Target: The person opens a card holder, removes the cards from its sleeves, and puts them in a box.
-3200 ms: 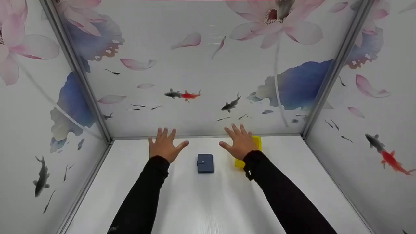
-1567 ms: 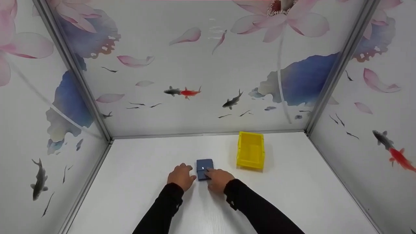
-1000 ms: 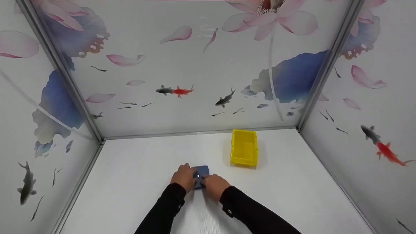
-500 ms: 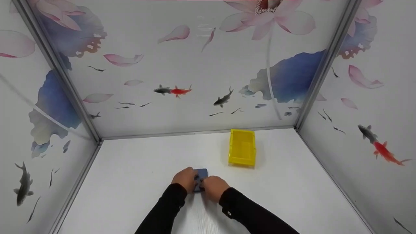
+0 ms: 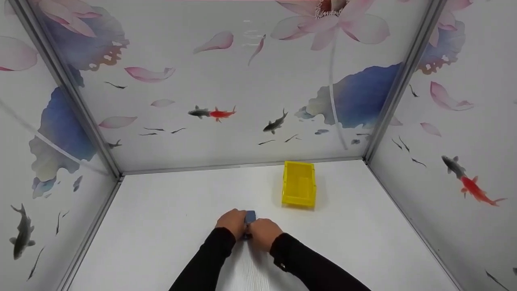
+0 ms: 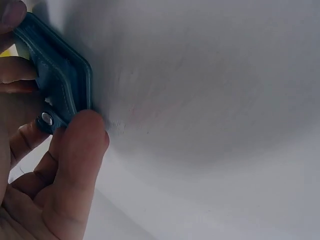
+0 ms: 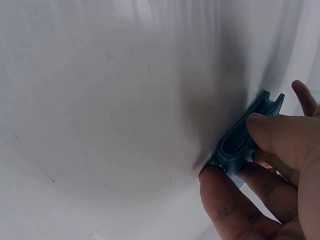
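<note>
A small blue wallet (image 5: 250,216) with a snap strap is between my two hands, low in the middle of the head view. My left hand (image 5: 232,222) grips its left side. On the other side, my right hand (image 5: 264,233) pinches it between thumb and fingers. In the left wrist view the wallet (image 6: 55,62) is tilted and bent, its edges spread apart; the strap with its metal snap (image 6: 47,118) shows beside my thumb. The right wrist view shows the wallet's (image 7: 240,137) folded edge on. Fingers hide much of it in the head view.
A yellow plastic bin (image 5: 298,204) stands on the white table (image 5: 173,210), farther back and right of my hands. Metal-framed panels with lotus and fish prints close off the back (image 5: 242,149) and both sides.
Both hands came back from the far edge to the wallet and took hold of it. It has been drawn slightly nearer and turned from lying flat to tilted.
</note>
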Demonstrator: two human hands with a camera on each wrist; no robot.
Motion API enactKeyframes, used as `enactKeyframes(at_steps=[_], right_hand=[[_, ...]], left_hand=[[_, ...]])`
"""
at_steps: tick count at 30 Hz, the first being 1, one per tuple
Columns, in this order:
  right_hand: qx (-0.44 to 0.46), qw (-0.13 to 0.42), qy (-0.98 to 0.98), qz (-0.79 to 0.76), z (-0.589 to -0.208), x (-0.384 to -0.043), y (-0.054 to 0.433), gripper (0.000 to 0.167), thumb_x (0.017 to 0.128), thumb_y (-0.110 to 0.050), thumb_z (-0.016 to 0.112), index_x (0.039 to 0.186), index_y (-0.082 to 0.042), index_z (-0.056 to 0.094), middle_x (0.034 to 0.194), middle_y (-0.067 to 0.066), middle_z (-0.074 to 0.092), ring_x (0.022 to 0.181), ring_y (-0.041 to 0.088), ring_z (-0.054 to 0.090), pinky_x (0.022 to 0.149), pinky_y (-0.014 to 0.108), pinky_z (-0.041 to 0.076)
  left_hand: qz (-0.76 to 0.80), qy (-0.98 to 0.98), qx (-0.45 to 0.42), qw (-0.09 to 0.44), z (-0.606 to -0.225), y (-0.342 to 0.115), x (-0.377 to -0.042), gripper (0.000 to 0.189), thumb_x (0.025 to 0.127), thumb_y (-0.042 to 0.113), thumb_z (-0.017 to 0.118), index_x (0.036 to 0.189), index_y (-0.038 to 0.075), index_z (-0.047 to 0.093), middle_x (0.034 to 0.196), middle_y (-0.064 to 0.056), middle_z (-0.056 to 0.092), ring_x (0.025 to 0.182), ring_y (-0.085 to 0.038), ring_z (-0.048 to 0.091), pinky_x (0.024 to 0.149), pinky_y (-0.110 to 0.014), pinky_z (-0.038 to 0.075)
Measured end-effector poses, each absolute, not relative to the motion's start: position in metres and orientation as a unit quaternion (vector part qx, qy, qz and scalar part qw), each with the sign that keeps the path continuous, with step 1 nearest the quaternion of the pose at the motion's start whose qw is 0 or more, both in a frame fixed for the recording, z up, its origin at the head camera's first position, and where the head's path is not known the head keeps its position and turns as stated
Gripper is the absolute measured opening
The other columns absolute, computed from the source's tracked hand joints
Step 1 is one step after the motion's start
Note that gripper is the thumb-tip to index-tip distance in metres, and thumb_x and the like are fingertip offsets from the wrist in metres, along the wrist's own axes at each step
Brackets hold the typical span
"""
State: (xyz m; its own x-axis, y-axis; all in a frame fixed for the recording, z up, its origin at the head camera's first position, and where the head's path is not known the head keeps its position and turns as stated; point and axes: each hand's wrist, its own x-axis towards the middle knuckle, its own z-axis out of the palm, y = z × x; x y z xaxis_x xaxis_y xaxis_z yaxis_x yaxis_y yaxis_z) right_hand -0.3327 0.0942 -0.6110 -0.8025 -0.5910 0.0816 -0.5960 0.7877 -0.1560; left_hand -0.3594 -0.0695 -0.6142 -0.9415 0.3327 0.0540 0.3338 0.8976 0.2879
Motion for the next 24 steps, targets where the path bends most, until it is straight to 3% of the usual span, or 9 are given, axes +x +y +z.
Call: enactKeyframes(at_steps=[8, 15, 21, 24], right_hand=[[0.306, 0.016, -0.949, 0.076, -0.610, -0.330, 0.092, 0.013, 0.099, -0.005, 0.081, 0.087, -0.009, 0.078, 0.079, 0.006, 0.075, 0.071, 0.017, 0.068, 0.070, 0.031, 0.061], [0.304, 0.018, -0.951, 0.050, -0.606, -0.330, 0.092, 0.011, 0.097, -0.005, 0.081, 0.086, -0.006, 0.079, 0.081, 0.010, 0.078, 0.074, 0.023, 0.074, 0.074, 0.035, 0.064], [0.295, 0.004, -0.955, 0.039, -0.608, -0.330, 0.088, 0.006, 0.100, -0.010, 0.081, 0.101, -0.006, 0.084, 0.084, 0.008, 0.079, 0.074, 0.019, 0.074, 0.074, 0.035, 0.065], [0.282, -0.013, -0.958, 0.050, -0.607, -0.330, 0.086, 0.010, 0.099, -0.015, 0.084, 0.104, -0.006, 0.084, 0.084, 0.006, 0.079, 0.070, 0.014, 0.067, 0.074, 0.034, 0.064]], left_hand=[[-0.183, -0.970, -0.161, -0.014, -0.613, -0.073, -0.362, 0.011, 0.090, -0.008, 0.074, 0.091, 0.002, 0.078, 0.093, -0.014, 0.082, 0.077, -0.018, 0.063, 0.083, -0.045, 0.065], [-0.215, -0.965, -0.145, -0.029, -0.607, -0.086, -0.356, 0.016, 0.096, -0.010, 0.069, 0.094, 0.001, 0.080, 0.101, -0.015, 0.085, 0.094, -0.030, 0.080, 0.094, -0.050, 0.066], [-0.207, -0.973, -0.106, -0.005, -0.615, -0.104, -0.354, 0.007, 0.096, -0.004, 0.078, 0.096, 0.002, 0.081, 0.094, -0.012, 0.080, 0.083, -0.025, 0.073, 0.082, -0.048, 0.064], [-0.164, -0.981, -0.099, 0.029, -0.620, -0.111, -0.350, 0.002, 0.097, 0.001, 0.084, 0.097, 0.003, 0.084, 0.093, -0.011, 0.074, 0.086, -0.028, 0.071, 0.079, -0.047, 0.064]])
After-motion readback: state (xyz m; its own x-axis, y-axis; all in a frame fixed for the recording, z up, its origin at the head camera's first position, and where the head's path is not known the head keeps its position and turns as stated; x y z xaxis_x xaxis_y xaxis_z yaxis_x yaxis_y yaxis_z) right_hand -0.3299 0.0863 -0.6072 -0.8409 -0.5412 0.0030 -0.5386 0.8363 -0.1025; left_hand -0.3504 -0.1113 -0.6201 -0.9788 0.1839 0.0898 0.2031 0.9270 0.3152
